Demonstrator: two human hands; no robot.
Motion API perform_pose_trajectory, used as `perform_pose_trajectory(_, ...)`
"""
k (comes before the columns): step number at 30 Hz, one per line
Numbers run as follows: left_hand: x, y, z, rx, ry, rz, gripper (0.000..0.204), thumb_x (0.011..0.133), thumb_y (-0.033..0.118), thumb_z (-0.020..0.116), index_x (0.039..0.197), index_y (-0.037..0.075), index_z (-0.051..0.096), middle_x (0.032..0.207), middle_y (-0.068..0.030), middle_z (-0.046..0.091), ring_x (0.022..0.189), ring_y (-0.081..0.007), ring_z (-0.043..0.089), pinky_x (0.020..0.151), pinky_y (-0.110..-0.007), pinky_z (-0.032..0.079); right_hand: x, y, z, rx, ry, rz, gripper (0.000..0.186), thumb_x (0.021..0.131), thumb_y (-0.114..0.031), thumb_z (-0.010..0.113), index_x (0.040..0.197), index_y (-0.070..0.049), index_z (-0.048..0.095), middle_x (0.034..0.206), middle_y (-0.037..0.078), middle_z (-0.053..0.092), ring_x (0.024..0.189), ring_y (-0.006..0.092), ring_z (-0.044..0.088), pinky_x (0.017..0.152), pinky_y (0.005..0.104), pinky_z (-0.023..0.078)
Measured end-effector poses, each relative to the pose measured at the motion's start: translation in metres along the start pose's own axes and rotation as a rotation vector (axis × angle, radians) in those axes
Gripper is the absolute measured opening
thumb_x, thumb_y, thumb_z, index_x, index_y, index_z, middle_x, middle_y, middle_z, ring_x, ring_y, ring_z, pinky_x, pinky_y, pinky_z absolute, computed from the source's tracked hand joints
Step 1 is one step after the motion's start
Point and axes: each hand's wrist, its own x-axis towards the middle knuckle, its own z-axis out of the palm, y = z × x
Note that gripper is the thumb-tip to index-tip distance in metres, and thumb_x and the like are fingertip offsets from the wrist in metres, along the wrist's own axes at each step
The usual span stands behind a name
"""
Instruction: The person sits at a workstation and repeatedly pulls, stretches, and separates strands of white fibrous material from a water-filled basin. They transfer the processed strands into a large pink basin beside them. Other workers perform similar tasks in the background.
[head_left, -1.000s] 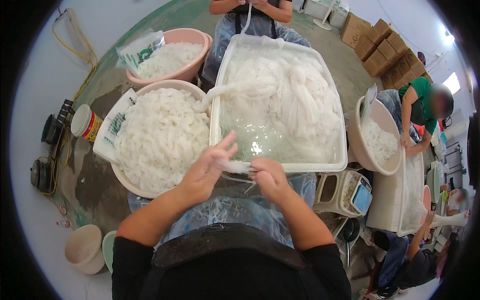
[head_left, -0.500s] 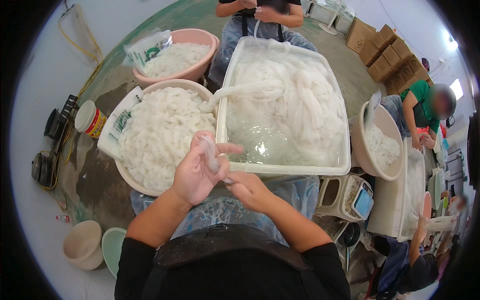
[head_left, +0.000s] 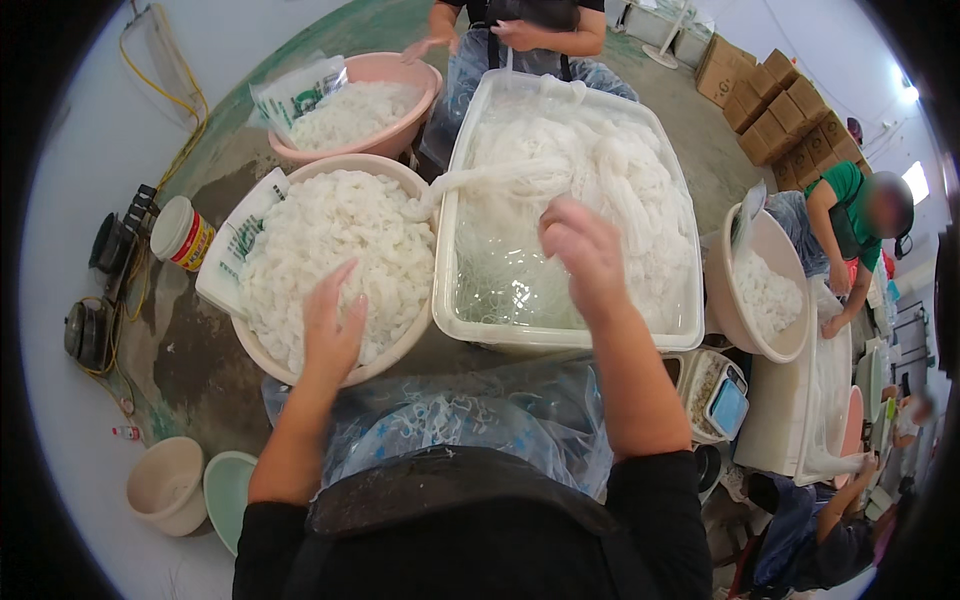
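- One large heap of tangled, wet white strands (head_left: pixel 640 235) lies in a white rectangular plastic tub (head_left: pixel 585 338), with clear water showing at the near left of it.
- Much of the material appears left to handle, judging by how full the tub is; a good share seems done, since a wide beige round basin (head_left: pixel 408 345) beside it is heaped with short white clumps (head_left: pixel 335 225).
- One thick white twist of strands (head_left: pixel 485 177) reaches over the tub's left rim to the basin's edge.
- The right hand (head_left: pixel 582 250) is above the tub, in front of the heap, fingers loosely curled and blurred; whether it grips any strand I cannot tell.
- The left hand (head_left: pixel 335 325) is over the near right part of the basin, fingers spread, seemingly with nothing in them.
- White scraps lie on the clear plastic apron (head_left: pixel 450 425) over the lap.
- Beyond the beige basin, a pink round basin (head_left: pixel 415 115) holds more white clumps.
- Across the tub sits a co-worker in a black top (head_left: pixel 570 12), both hands near the far rim.
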Motion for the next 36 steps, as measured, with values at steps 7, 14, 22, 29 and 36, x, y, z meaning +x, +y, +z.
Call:
perform_pose_trajectory(7, -0.017, 0.062, 0.072, -1.491, -0.904, -1.091, 0.04, 0.098, 0.034, 0.039, 0.108, 0.001, 0.059, 0.097, -0.0119, 0.063, 0.084, -0.0174, 0.059, 0.078, -0.032, 0.049, -0.108, 0.027, 0.084, 0.258, -0.583, -0.229, 0.014, 0.075, -0.016, 0.061, 0.084, -0.006, 0.063, 0.082, 0.012, 0.057, 0.083, 0.0269, 0.057, 0.077, 0.0379, 0.045)
perform_pose_trajectory(14, 0.12, 0.116, 0.017, -1.33, -0.671, -0.552, 0.037, 0.094, 0.026, 0.043, 0.07, 0.002, 0.06, 0.055, 0.0023, 0.039, 0.049, -0.0072, 0.033, 0.049, -0.024, 0.029, -0.144, 0.059, -0.009, -0.255, 0.014, 0.395, 0.021, 0.075, -0.013, 0.062, 0.093, -0.002, 0.063, 0.096, 0.013, 0.061, 0.096, 0.0299, 0.057, 0.085, 0.0369, 0.044)
perform_pose_trajectory(22, 0.168, 0.156, 0.005, -0.94, -0.65, -0.043, 0.038, 0.093, 0.029, 0.044, 0.073, 0.002, 0.064, 0.064, -0.0023, 0.054, 0.055, -0.0077, 0.039, 0.055, -0.023, 0.035, -0.143, 0.094, -0.018, -0.806, 0.073, 0.091, 0.018, 0.07, -0.013, 0.064, 0.085, -0.004, 0.06, 0.088, 0.013, 0.06, 0.088, 0.0328, 0.055, 0.079, 0.0392, 0.043)
perform_pose_trajectory(29, -0.003, 0.055, 0.071, -0.254, -1.309, -0.023, 0.031, 0.091, 0.032, 0.049, 0.088, 0.006, 0.065, 0.086, -0.0128, 0.065, 0.084, -0.0276, 0.06, 0.079, -0.036, 0.046, -0.137, 0.087, -0.016, -0.727, 0.005, 0.119, 0.016, 0.067, -0.014, 0.064, 0.081, -0.007, 0.061, 0.085, 0.009, 0.06, 0.086, 0.0295, 0.056, 0.078, 0.0392, 0.042)
perform_pose_trajectory(36, 0.07, 0.074, 0.002, -0.116, -0.556, 0.041, 0.028, 0.083, 0.029, 0.063, 0.103, 0.008, 0.065, 0.106, -0.0125, 0.061, 0.096, -0.0278, 0.059, 0.081, -0.04, 0.047, -0.131, 0.101, -0.025, -0.777, -0.041, 0.201, 0.018, 0.068, -0.019, 0.066, 0.082, -0.008, 0.062, 0.081, 0.009, 0.06, 0.083, 0.0283, 0.058, 0.072, 0.0391, 0.044)
